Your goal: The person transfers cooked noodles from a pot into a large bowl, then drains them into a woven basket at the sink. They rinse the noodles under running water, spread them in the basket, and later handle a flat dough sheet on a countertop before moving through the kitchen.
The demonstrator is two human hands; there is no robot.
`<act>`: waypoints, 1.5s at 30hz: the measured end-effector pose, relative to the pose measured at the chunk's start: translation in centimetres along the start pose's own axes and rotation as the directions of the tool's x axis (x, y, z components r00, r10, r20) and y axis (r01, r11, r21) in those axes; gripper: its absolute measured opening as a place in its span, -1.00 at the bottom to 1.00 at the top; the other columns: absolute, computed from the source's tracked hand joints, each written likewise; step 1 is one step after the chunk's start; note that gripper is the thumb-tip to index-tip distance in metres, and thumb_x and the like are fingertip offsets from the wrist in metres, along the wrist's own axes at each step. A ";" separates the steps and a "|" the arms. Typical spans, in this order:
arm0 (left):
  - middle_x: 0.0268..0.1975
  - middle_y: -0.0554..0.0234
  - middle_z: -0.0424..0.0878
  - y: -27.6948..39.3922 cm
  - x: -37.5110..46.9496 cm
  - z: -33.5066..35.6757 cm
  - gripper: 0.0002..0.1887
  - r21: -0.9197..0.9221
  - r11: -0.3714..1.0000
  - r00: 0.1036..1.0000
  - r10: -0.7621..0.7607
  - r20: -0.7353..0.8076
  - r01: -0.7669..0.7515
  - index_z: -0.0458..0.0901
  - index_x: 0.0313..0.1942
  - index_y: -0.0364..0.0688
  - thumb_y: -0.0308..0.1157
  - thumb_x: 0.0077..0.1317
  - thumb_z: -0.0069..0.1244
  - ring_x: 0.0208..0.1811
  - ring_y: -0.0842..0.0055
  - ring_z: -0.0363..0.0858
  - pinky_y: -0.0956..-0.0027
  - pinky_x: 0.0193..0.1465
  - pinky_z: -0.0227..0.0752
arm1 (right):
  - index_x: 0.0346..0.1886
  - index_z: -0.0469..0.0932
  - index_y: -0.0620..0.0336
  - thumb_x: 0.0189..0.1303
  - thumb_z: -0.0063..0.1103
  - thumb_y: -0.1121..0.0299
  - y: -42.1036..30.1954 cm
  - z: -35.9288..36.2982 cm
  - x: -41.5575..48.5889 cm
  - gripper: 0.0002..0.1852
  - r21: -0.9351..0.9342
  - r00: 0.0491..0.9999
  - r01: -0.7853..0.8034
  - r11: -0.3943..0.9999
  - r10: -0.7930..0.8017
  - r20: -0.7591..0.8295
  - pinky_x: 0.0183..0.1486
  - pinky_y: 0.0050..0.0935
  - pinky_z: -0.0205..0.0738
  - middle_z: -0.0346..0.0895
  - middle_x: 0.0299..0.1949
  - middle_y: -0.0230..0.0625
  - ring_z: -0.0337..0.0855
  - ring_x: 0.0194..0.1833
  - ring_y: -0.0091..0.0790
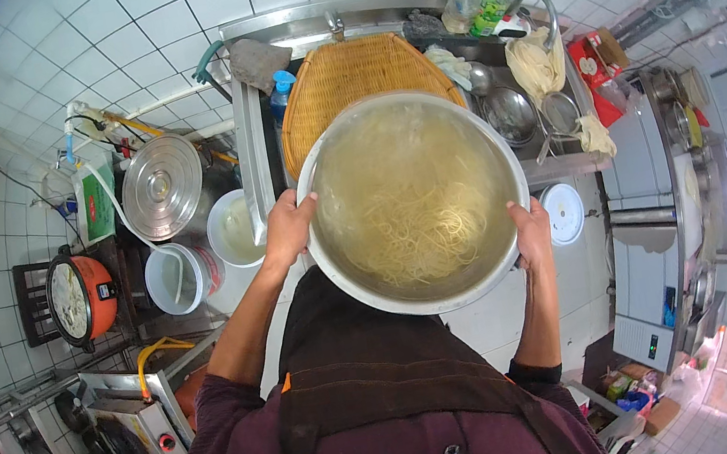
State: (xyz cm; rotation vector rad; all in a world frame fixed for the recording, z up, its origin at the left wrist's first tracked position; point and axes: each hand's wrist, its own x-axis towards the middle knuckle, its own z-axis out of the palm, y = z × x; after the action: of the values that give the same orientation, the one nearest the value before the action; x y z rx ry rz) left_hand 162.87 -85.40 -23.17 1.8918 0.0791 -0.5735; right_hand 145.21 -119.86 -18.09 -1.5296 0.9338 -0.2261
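Between my two hands is a large round metal basin [434, 301], held in front of my apron. Noodles [432, 230] lie in cloudy yellowish water [393, 144] inside it, bunched towards the side near me. My left hand [289, 228] grips the left rim, thumb on top. On the right rim my right hand [530, 229] has the same hold, its fingers mostly hidden under the edge. Beyond the basin, a woven bamboo tray [357, 71] lies over part of the steel sink [251, 145]; the basin's far rim overlaps it in view.
Left of the sink stand a white bucket [221, 231], another bucket with a hose [159, 288] and an orange rice cooker [100, 297]. A metal lid [162, 187] leans behind them. A stone [259, 65] and a blue pump bottle [281, 97] sit at the sink's left. Strainers [559, 114] lie right.
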 end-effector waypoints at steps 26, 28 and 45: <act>-0.47 -0.07 0.65 -0.5 12.5 2.5 -0.59 0.035 0.993 0.982 -0.120 0.143 0.116 0.60 -0.15 -0.45 -0.16 0.37 0.02 -0.60 0.28 0.63 0.18 -0.54 0.44 | 0.06 0.52 0.43 0.31 0.11 0.34 -6.6 3.7 9.7 -0.64 -0.251 0.978 -0.208 0.945 0.195 -0.075 -0.22 -0.34 0.53 0.63 -0.21 -0.14 0.62 -0.25 -0.34; -0.52 0.01 0.60 -0.2 12.7 2.9 -0.60 0.009 0.993 0.980 -0.117 0.161 0.117 0.58 -0.16 -0.42 -0.16 0.38 0.01 -0.68 0.34 0.56 0.22 -0.65 0.35 | 0.07 0.50 0.43 0.30 0.12 0.34 -7.5 3.4 10.2 -0.63 -0.281 0.969 -0.245 0.928 0.224 -0.106 -0.22 -0.34 0.53 0.62 -0.21 -0.14 0.62 -0.25 -0.34; -0.59 0.31 0.49 -1.3 13.3 5.5 -0.68 -0.303 0.840 0.843 -0.289 0.453 0.450 0.54 -0.21 -0.26 -0.14 0.49 -0.11 -0.75 0.55 0.37 0.41 -0.74 0.18 | -0.20 0.52 0.28 0.27 0.19 0.27 -17.5 3.3 17.5 -0.76 -0.462 0.977 -0.109 0.880 0.181 0.113 -0.73 -0.56 0.18 0.45 -0.55 -0.41 0.37 -0.70 -0.57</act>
State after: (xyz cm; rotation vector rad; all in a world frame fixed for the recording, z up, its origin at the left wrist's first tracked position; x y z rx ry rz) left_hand 172.27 -92.69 -31.46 1.3327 0.2943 -1.1134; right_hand 166.05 -130.65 -9.50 -1.8629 1.0182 0.2365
